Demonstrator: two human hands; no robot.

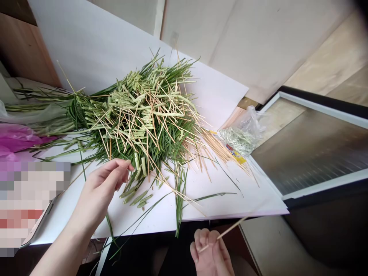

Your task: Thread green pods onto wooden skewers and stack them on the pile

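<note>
My right hand (pixel 212 251) is below the table's front edge, its fingers closed round a thin wooden skewer (pixel 234 227) that points up to the right. My left hand (pixel 110 177) hovers at the near side of a big heap, thumb and fingers pinched together. Whatever it may hold is too small or hidden to make out. The heap has long dark green leaf blades (pixel 168 143), with pale green rolled or cut stem pieces (pixel 138 101) and many skewers (pixel 158 126) lying crosswise on top. Several short green pieces (pixel 140 197) lie loose just right of my left hand.
A bundle of bare skewers (pixel 221 147) lies right of the heap, beside a clear plastic bag (pixel 244 134). Pink plastic (pixel 20 140) and long stems are at the left. A blurred-out device (pixel 28 207) sits front left. A framed glass panel (pixel 313 142) stands right of the white table (pixel 230 207).
</note>
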